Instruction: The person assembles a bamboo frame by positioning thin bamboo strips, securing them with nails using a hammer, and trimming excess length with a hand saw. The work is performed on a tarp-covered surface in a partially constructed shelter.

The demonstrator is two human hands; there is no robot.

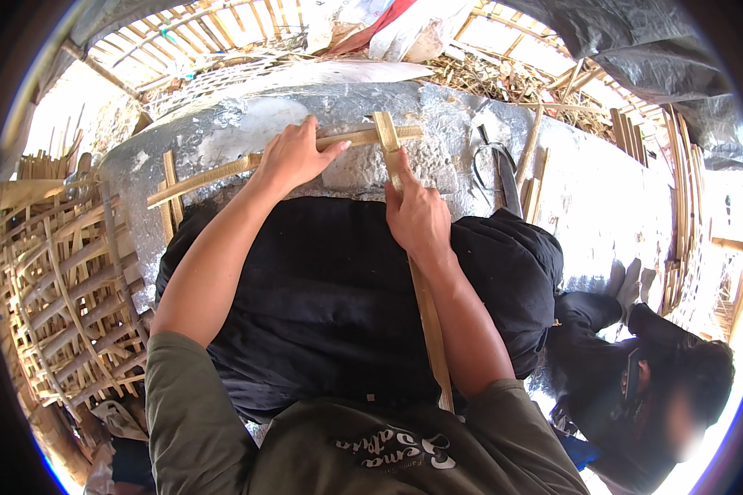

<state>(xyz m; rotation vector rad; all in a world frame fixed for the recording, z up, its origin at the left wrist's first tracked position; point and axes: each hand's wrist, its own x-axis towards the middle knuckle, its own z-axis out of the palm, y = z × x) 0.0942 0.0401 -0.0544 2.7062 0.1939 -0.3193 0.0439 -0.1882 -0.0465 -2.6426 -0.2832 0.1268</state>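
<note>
A pale bamboo strip (206, 176) lies crosswise ahead of my black-clad lap, and my left hand (295, 155) is closed over it with the thumb stretched to the right. A second bamboo strip (432, 338) runs lengthwise under my right forearm toward my body. Its far end passes over the first strip near that one's right end, so the two cross. My right hand (421, 213) grips this lengthwise strip just on the near side of the crossing, its index finger laid along it. The forearm hides part of the strip.
Under the strips is a worn grey sheet (248, 124). To the left stands a woven bamboo lattice (66, 289). Short slats (533, 194) and a dark strap-like thing (508, 183) lie beyond my right knee. Another person in dark clothes (603, 371) sits close on the right.
</note>
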